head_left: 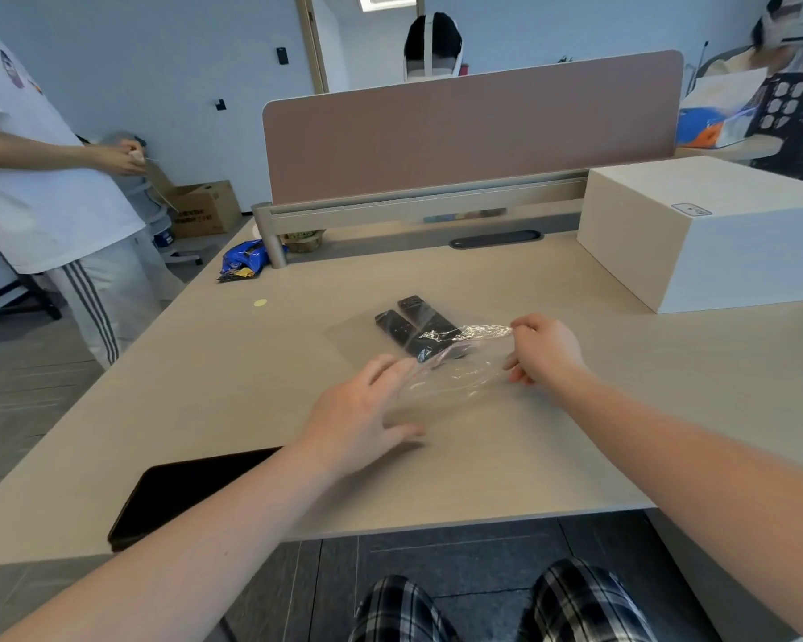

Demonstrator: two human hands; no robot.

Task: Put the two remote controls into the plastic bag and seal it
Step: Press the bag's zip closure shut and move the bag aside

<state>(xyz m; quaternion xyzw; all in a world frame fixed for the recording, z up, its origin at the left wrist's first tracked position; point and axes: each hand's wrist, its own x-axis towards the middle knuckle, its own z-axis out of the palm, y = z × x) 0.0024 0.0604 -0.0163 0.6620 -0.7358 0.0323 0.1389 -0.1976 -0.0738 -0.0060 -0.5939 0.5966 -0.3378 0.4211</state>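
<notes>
Plaid-trousered knees sit below the desk (205, 386) edge, a dark tablet (182, 488) at its near left. Both hands work the clear plastic bag (455, 373): left hand (367, 410) spread flat on its near corner, right hand (545, 347) pinching its crumpled mouth. Two black remote controls (413, 329) lie side by side just beyond, their near ends under the film.

Head view, down over desk (205, 386)

The light wood-grain desk (506, 456) carried a clear plastic bag (455, 377), two remote controls (413, 329), a dark tablet (177, 493), a white box (710, 234) and a blue snack packet (244, 260).
</notes>
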